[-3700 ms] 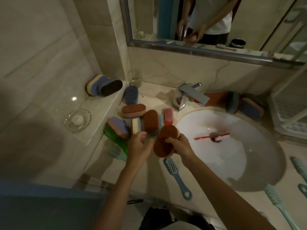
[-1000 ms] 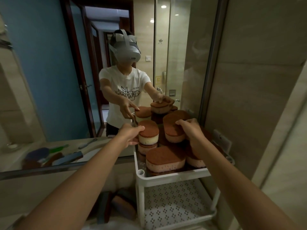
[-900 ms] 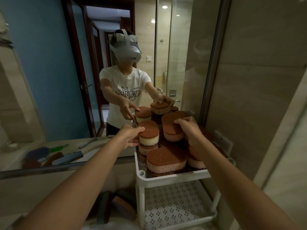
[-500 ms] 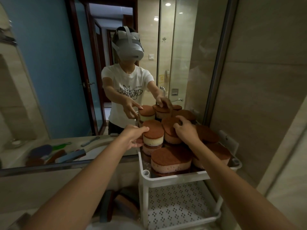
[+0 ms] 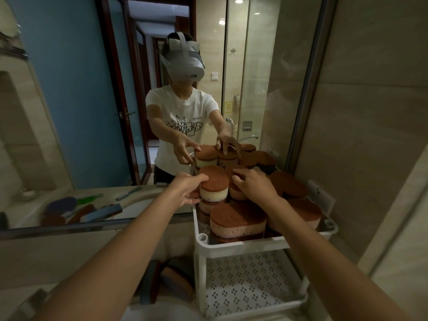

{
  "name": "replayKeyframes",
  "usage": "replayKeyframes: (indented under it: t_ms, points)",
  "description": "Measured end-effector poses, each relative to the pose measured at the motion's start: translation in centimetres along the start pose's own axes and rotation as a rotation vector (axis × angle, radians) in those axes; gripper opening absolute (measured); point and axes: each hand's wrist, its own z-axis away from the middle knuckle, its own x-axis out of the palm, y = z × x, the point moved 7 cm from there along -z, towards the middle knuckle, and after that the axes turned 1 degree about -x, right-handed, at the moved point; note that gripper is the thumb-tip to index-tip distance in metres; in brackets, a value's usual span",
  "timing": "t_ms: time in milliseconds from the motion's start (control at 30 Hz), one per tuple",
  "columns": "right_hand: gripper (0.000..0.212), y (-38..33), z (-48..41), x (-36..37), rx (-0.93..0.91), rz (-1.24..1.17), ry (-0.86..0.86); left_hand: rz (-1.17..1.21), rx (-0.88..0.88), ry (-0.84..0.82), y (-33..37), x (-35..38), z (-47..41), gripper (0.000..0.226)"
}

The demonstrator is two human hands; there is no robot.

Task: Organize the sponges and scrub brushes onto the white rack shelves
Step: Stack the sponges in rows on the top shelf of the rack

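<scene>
The step in hand looks like setting two sponges down on the top shelf of the white rack point(image 5: 240, 245), which stands against the mirror point(image 5: 81, 112).

The left hand point(image 5: 187, 189) pinches a cream sponge with a brown top point(image 5: 214, 187) by its left side, thumb low and fingers on the top edge. This sponge sits on top of another one at the back left of the top shelf. The right hand point(image 5: 253, 185) is curled over a pink sponge point(image 5: 236, 189) just to the right of the cream one, with the fingers pressing on its brown top. I cannot tell if that hand is holding it or only pushing it down.

A big pink sponge point(image 5: 237, 224) lies at the front of the top shelf. More brown-topped sponges are piled behind and to the right of the two hands.

Next, I think, both hands should let go slowly, so the stack does not tip, and then go back for more. The lower shelf point(image 5: 250, 279) of the rack has nothing on it that I can see.

The right arm hides part of the top shelf. In the mirror, some brushes and sponges point(image 5: 74, 208) on the surface look dark and blurry. Dark things on the surface left of the rack, low down, are hard to make out.
</scene>
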Motion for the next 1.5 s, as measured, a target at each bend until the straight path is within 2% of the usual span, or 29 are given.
replayKeyframes:
  t_ms: [200,333,400,467,567,633,700,800,900,1000,1133,1200,1267,1367,1467,1500]
  points:
    - [0.038,-0.9,1.1,-1.3,0.008,0.070,0.015,-0.021,0.012,0.033,0.5,0.0,0.4,0.044]
    - [0.031,-2.8,3.0,-2.9,-0.068,-0.094,0.188,-0.072,0.062,0.110,0.6,-1.2,1.2,0.049]
    - [0.029,-4.6,4.6,-3.1,-0.137,-0.182,0.238,-0.105,0.114,0.172,0.9,-2.3,2.1,0.040]
    - [0.027,-6.9,6.5,-2.6,-0.201,-0.269,0.266,-0.084,0.161,0.219,0.9,-3.9,3.5,0.022]
    - [0.023,-10.8,10.0,-0.4,-0.287,-0.397,0.280,-0.043,0.236,0.307,-0.8,-7.5,6.6,0.013]
    - [0.024,-13.2,12.5,2.5,-0.304,-0.476,0.242,-0.022,0.270,0.358,-3.8,-10.5,8.8,0.012]
    - [0.023,-15.3,14.9,6.5,-0.281,-0.547,0.191,0.028,0.255,0.426,-8.2,-14.2,11.1,0.022]
    - [0.022,-18.4,18.7,14.6,-0.200,-0.624,-0.003,0.098,0.124,0.523,-17.0,-19.9,14.3,0.028]
    - [0.021,-22.3,23.3,22.9,-0.139,-0.584,-0.262,0.079,-0.045,0.563,-26.1,-24.8,17.3,0.017]
    - [0.027,-26.1,27.6,30.5,-0.106,-0.506,-0.514,0.032,-0.211,0.587,-34.4,-30.2,18.7,0.021]
    - [0.027,-30.1,31.4,38.6,-0.082,-0.394,-0.757,-0.051,-0.321,0.574,-40.2,-37.8,19.8,0.020]
    - [0.030,-31.6,32.6,41.9,-0.059,-0.319,-0.849,-0.190,-0.362,0.605,-41.7,-41.7,20.4,0.023]
    - [0.034,-32.9,33.1,44.4,0.021,-0.332,-0.879,-0.328,-0.415,0.732,-43.1,-45.8,21.1,0.012]
    - [0.033,-34.6,32.5,46.5,0.155,-0.390,-0.811,-0.383,-0.550,0.887,-45.5,-49.8,22.3,0.060]
    - [0.024,-35.4,31.8,48.0,0.245,-0.429,-0.735,-0.313,-0.606,0.892,-46.6,-51.0,22.5,0.079]
    - [0.027,-35.5,31.7,48.5,0.257,-0.420,-0.725,-0.284,-0.602,0.875,-46.7,-51.1,22.3,0.085]
